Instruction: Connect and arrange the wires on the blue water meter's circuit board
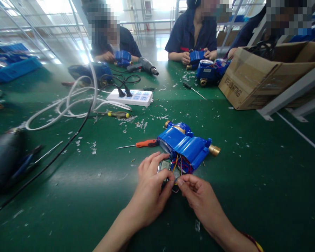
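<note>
Fingers of the left hand (152,189) curl around a small circuit board (164,166) with a display, pinching it at the open end of a blue water meter (185,144) lying on the green table (252,182). The right hand (196,196) pinches thumb and forefinger shut on thin coloured wires (182,166) running into the meter. An orange-handled screwdriver (144,144) lies just beside the meter's left. Across the table, other people hold similar blue meters beside a white power strip (132,97) and a cardboard box (262,75).

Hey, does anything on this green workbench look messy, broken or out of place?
Yes: pale scraps litter the green table, and the blue plastic meter housing lies open with coloured wires spilling toward both hands, left hand and right hand.
</note>
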